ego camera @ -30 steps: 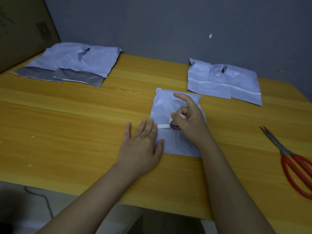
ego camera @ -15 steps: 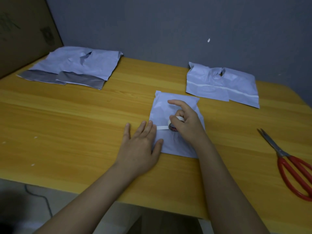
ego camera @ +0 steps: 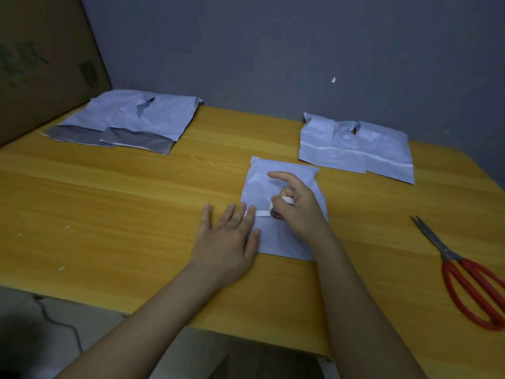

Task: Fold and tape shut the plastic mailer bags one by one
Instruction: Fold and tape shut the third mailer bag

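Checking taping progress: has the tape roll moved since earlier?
No: the tape roll remains equally near the left edge of the mailer bag.

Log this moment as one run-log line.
left hand: flat, pins tape end | right hand: grips tape roll on folded mailer | scissors: untouched

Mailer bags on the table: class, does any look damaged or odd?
Yes. The unsealed bags at far left show a tear near the top, and the taped bags at far right show a ragged hole at their upper edge.
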`<move>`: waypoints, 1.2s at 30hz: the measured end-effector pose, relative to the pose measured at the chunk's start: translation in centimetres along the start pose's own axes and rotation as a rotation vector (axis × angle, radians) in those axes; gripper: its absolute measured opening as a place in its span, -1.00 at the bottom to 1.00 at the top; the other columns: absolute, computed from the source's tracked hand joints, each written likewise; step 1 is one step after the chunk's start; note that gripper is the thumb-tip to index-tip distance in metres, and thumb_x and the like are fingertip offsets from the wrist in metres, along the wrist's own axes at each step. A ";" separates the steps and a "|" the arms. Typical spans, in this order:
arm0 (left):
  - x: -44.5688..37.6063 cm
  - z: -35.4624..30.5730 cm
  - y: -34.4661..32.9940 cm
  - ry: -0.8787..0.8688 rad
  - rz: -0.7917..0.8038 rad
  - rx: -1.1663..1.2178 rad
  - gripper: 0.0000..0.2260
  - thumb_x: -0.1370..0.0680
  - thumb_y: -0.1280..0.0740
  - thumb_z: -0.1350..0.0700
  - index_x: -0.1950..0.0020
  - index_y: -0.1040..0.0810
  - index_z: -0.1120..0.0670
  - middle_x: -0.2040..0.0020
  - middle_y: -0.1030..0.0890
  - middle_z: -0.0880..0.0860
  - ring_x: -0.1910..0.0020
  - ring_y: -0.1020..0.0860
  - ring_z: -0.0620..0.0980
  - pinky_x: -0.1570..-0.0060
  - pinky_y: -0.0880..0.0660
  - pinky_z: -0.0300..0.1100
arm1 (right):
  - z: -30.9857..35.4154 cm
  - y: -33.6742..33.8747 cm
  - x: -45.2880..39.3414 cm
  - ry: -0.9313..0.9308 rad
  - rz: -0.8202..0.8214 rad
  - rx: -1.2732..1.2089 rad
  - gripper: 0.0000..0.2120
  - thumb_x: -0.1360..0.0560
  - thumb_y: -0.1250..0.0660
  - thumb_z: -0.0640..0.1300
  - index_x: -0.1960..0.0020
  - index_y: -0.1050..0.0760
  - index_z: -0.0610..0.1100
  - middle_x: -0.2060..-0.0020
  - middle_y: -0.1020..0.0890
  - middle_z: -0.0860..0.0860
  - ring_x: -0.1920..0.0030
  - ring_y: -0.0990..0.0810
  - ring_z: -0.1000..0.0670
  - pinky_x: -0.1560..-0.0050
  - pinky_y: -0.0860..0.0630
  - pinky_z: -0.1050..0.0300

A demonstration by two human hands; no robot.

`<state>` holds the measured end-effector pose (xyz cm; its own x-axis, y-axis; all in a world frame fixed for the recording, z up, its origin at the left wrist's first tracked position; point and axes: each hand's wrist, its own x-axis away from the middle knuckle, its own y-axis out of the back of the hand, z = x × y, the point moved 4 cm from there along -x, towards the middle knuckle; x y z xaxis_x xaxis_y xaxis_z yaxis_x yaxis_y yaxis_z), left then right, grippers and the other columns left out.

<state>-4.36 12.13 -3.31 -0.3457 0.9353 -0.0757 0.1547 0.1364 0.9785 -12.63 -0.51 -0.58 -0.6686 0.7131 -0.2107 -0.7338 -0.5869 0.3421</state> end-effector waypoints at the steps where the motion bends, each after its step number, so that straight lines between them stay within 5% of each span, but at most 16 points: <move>1: 0.0 0.0 0.0 -0.001 0.000 -0.004 -0.21 -0.37 0.46 -0.20 -0.56 0.02 -0.03 -0.56 -0.02 -0.06 -0.53 0.07 -0.11 -0.41 0.31 0.11 | 0.0 0.0 0.0 0.005 0.000 0.003 -0.61 -0.52 -0.22 -0.40 -0.31 -0.43 -0.16 0.60 -0.39 0.15 0.53 -0.38 0.20 0.40 -0.36 0.40; 36: -0.1 -0.5 0.3 -0.019 0.026 -0.138 -0.24 -0.42 0.45 -0.17 -0.56 -0.01 0.05 -0.57 -0.03 0.01 -0.54 0.06 -0.05 -0.41 0.31 0.10 | -0.5 -0.1 0.0 0.057 -0.006 0.051 -0.64 -0.54 -0.25 -0.34 -0.28 -0.43 -0.06 0.55 -0.44 0.12 0.48 -0.44 0.17 0.35 -0.40 0.36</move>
<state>-4.72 11.97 -2.96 -0.3254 0.9441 -0.0525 0.0337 0.0671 0.9972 -12.66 -0.65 -1.04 -0.6711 0.6926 -0.2644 -0.7318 -0.5616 0.3861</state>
